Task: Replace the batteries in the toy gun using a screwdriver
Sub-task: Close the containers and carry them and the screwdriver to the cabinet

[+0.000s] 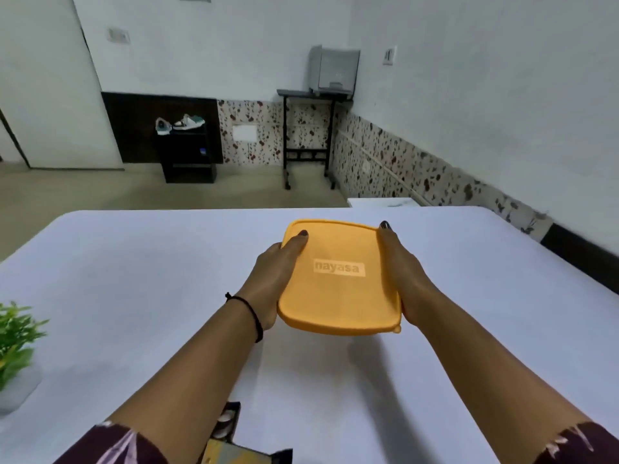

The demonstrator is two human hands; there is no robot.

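While the left hand (278,272) grips its 9 o'clock edge, thumb laid flat on the lid, and the right hand (402,272) wraps its 3 o'clock edge, an orange box (338,296) marked "nayasa" is held at the centre of the view over a white desk (134,262). Its lid is on, hiding what is inside. A black band (253,314) circles the left wrist. At 6 o'clock a dark carton (231,426) lies on the desk, partly hidden by the left forearm. A green plant (16,333) stands at 8 o'clock.
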